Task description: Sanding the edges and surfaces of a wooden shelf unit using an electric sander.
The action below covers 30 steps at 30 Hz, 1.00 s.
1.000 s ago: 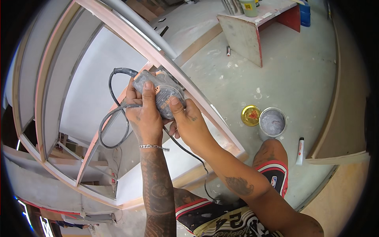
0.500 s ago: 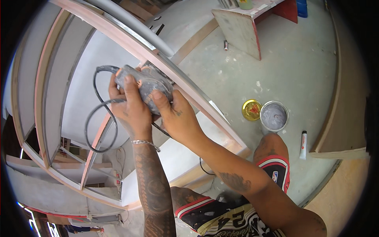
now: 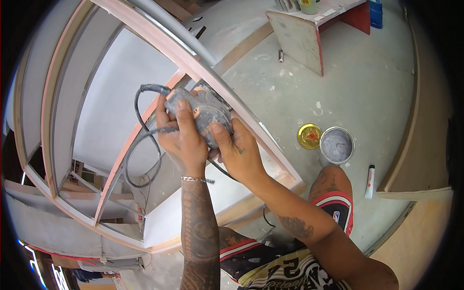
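Both of my hands grip a dusty grey electric sander (image 3: 205,113) with orange parts. My left hand (image 3: 186,142) wraps the end where the black cord (image 3: 137,113) comes out, its thumb on top. Around the opposite end closes my right hand (image 3: 239,152), thumb also on top. The sander's flat pad is tilted up against the inner side of a pinkish-white rail (image 3: 227,92) of a large curved frame. Where pad and rail meet is partly hidden by the tool. The cord loops down beside my left wrist.
White panels (image 3: 125,96) fill some of the frame's bays. On the floor at right stand an open can of grey paste (image 3: 337,145), its gold lid (image 3: 309,136) and a white tube (image 3: 370,182). A small table (image 3: 299,38) is farther off; a curved wooden piece (image 3: 411,121) borders the right.
My hands and the sander have moved right and slightly down along the rail. The cord loop has shifted with them. Both hands keep their grip.
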Motion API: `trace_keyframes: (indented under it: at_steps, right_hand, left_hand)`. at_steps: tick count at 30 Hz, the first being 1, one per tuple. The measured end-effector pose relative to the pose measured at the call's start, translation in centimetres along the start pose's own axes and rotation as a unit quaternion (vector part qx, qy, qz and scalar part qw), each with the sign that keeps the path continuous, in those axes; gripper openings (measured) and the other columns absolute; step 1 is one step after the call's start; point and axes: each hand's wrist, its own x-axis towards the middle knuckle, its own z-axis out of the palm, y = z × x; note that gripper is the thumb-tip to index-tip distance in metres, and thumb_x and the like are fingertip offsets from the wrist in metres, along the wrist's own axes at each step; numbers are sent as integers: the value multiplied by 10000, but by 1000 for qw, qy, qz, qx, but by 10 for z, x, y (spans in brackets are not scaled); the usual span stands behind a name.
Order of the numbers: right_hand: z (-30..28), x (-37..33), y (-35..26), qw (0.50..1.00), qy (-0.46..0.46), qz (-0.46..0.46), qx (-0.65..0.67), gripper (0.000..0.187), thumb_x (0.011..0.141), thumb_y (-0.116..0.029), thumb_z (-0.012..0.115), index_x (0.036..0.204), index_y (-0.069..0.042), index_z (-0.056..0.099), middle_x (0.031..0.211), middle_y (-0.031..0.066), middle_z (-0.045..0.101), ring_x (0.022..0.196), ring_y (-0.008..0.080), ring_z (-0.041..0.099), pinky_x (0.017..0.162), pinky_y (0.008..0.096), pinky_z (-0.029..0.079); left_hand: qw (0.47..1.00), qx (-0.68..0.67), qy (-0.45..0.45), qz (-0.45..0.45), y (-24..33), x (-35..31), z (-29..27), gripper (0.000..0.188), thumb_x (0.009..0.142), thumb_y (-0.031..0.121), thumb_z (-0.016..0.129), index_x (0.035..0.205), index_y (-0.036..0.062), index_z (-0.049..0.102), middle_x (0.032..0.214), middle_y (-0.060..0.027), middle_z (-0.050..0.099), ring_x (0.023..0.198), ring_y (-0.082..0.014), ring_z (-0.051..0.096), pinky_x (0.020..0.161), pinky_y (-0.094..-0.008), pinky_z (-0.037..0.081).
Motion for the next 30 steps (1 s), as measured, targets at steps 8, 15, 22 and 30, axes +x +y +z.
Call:
trace_keyframes:
  at_steps: [8, 15, 22, 30]
  right_hand:
    - [19, 15, -4, 999, -20, -10, -35, 583, 915, -534, 603, 1012, 39, 559, 725, 120, 664, 597, 172, 662, 537, 290, 513]
    - [16, 18, -8, 999, -14, -29, 33, 499, 941, -494, 592, 958, 3, 550, 696, 31, 584, 549, 73, 559, 479, 220, 453]
    - [8, 17, -15, 999, -13, 3, 29, 588, 908, -536, 615, 972, 48, 579, 717, 74, 634, 590, 128, 622, 521, 267, 493]
    - [-22, -21, 22, 999, 32, 24, 15, 513, 918, -483, 635, 930, 26, 576, 709, 62, 617, 592, 101, 579, 518, 246, 467]
  left_hand:
    - [998, -66, 10, 3, -2, 28, -14, 534, 980, 281, 570, 1313, -111, 428, 1025, -158, 681, 899, -169, 652, 803, -271, 516]
    - [999, -35, 12, 14, 7, 26, -3, 539, 982, 289, 561, 1314, -112, 420, 1005, -152, 690, 904, -164, 659, 794, -264, 516]
    - [999, -34, 26, 14, 8, 24, 4, 543, 979, 300, 562, 1313, -106, 426, 947, -151, 699, 832, -154, 662, 722, -251, 516]
    - [999, -37, 34, -17, -11, -31, 13, 550, 964, 266, 598, 1335, -99, 420, 1029, -155, 672, 882, -157, 646, 755, -277, 518]
